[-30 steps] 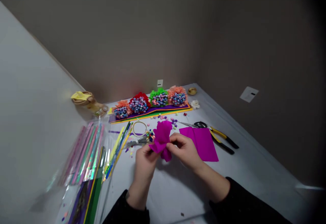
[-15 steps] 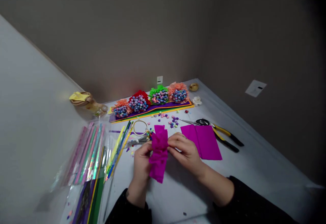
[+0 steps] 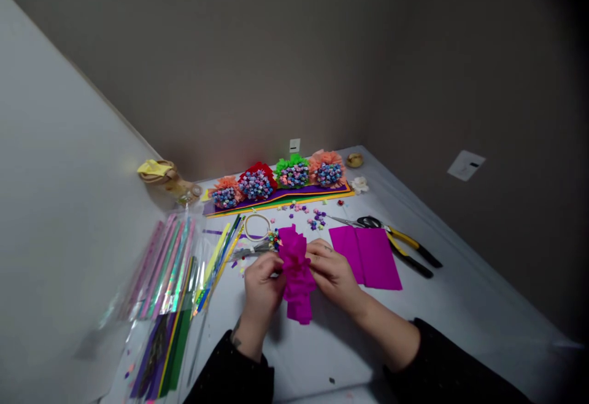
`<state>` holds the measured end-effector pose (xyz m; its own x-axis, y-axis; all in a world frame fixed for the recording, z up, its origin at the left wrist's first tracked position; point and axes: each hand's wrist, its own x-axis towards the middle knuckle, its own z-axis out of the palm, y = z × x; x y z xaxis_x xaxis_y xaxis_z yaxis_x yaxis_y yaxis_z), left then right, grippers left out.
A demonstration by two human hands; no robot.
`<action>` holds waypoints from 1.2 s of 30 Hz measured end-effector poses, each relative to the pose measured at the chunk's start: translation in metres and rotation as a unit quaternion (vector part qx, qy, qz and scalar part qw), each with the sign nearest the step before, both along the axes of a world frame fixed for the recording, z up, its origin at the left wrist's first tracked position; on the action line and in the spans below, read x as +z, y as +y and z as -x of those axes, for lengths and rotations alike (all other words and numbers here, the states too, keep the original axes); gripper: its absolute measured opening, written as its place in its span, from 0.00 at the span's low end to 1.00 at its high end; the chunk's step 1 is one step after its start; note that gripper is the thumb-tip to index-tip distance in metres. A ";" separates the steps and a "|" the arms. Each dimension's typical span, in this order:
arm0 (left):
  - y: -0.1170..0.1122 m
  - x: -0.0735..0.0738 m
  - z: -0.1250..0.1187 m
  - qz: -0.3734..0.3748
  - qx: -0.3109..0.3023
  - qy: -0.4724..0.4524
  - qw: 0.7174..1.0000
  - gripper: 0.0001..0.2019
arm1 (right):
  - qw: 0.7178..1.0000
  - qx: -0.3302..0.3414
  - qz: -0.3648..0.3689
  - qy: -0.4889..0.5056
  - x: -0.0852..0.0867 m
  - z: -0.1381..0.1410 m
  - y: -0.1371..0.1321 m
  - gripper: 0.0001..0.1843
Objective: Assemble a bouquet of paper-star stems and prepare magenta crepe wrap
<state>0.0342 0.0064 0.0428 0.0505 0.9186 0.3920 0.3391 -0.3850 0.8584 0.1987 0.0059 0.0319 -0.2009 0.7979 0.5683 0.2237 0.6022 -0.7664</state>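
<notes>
A crumpled, pleated piece of magenta crepe paper [image 3: 296, 272] is pinched between both hands above the white table [image 3: 442, 306]. My left hand [image 3: 262, 284] grips its left side with closed fingers. My right hand [image 3: 334, 272] grips its right side, fingers closed too. A flat folded sheet of the same magenta paper [image 3: 368, 255] lies just right of my right hand.
Scissors [image 3: 361, 222] and yellow-handled pliers [image 3: 409, 251] lie beyond the flat sheet. Several paper flowers [image 3: 278, 177] sit on coloured sheets by the wall. Packs of coloured strips [image 3: 170, 269] lie at left, with a ring [image 3: 256, 226] and scattered beads [image 3: 313, 217] nearby.
The magenta paper turned from a bunch held up to a vertical pleated strip gathered at its middle between both hands. The hands stayed in about the same place.
</notes>
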 end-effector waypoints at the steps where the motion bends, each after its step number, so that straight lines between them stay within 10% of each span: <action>1: 0.000 0.000 0.000 0.000 0.001 -0.001 1.000 0.06 | 1.000 -0.001 0.016 0.010 0.001 0.000 0.000 0.10; 6: 0.001 -0.001 -0.005 0.050 -0.003 -0.035 0.998 0.03 | 0.975 -0.028 0.180 0.130 -0.003 0.006 0.002 0.06; 14: -0.001 0.000 -0.012 0.132 -0.009 -0.096 0.987 0.08 | 0.798 -0.006 0.436 0.415 -0.007 0.009 0.009 0.16; 24: 0.002 0.006 -0.007 0.126 -0.035 -0.012 0.991 0.09 | 0.892 -0.008 0.393 0.225 -0.009 0.005 0.005 0.11; 36: -0.001 -0.002 -0.009 0.215 -0.018 -0.124 0.969 0.10 | 0.902 -0.010 0.366 0.231 -0.001 0.006 0.002 0.11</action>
